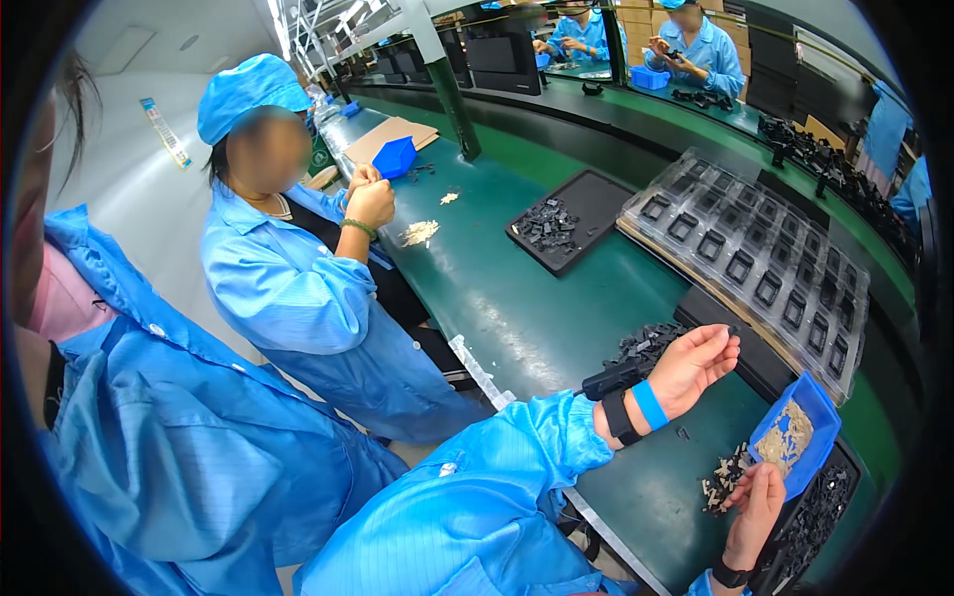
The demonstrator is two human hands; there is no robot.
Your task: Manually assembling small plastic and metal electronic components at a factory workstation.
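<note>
My left hand [691, 370] is raised over the green table, its fingers pinched together. A small black piece [733, 333] shows at the fingertips, too small to name. Below its wrist lies a heap of small black plastic parts [646, 348]. My right hand [757, 502] is closed at the near edge of a blue bin [823, 437], which holds small beige pieces [783, 437]. Thumb and forefinger meet there, and whatever is between them is hidden. Beside that hand, a loose pile of mixed beige and black bits [723, 482] rests on the table.
Clear blister trays [711, 243] with black frame-shaped parts stand along the far side. A black tray [586, 194] holds small black parts; another [815, 517] lies by my right hand. A co-worker [298, 228] in blue works at the left, near beige pieces [419, 233].
</note>
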